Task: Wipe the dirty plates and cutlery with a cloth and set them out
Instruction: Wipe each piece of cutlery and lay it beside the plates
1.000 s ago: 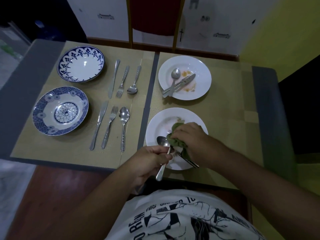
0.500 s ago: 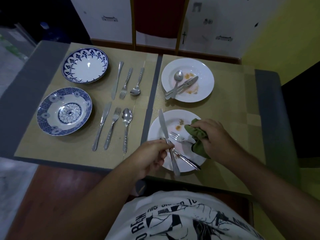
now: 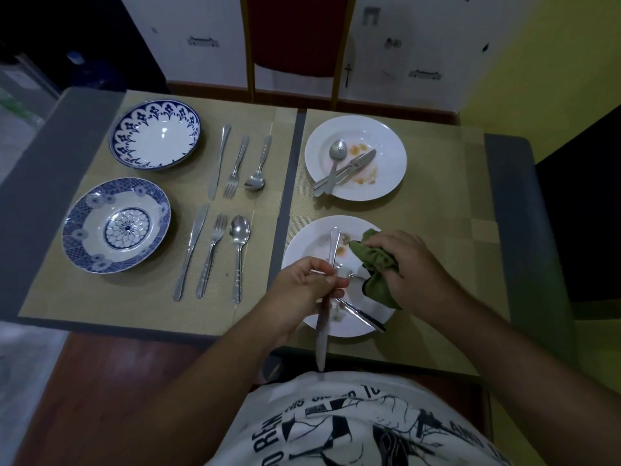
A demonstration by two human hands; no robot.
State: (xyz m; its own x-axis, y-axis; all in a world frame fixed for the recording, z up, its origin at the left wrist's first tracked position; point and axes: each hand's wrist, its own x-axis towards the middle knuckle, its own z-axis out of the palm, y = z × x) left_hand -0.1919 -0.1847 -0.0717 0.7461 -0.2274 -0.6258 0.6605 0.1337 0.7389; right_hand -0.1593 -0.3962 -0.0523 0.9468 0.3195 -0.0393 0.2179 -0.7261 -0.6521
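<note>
Head view: I see the left hand (image 3: 307, 290) closed around the middle of a long stainless-steel table knife (image 3: 327, 297), lifted clear of the near white round plate (image 3: 299, 250) with its blade end pointing to 12 o'clock and its other end toward the person's shirt. I judge it is held up like this so the cloth can run along the metal without the plate in the way.

The right hand (image 3: 408, 270) is clenched on a bunched olive-green cloth (image 3: 374, 264), which hangs over the plate's 3 o'clock side, just beside the knife but not yet touching it as far as I can tell. Orange smears show near the plate's 12 o'clock, and more steel cutlery (image 3: 363, 316) lies across its 6 o'clock part (which pieces, I cannot make out under the hand).

At 12 o'clock from this plate sits the far white plate (image 3: 386, 169), stained, with a spoon, fork and knife piled on it, presumably waiting their turn.

On the left placemat (image 3: 100, 290), two blue-and-white patterned bowls (image 3: 116, 225) stand at 9 o'clock of two neat rows of knife, fork and spoon (image 3: 215, 250), which look like the finished places. The held knife likely goes there once wiped.
</note>
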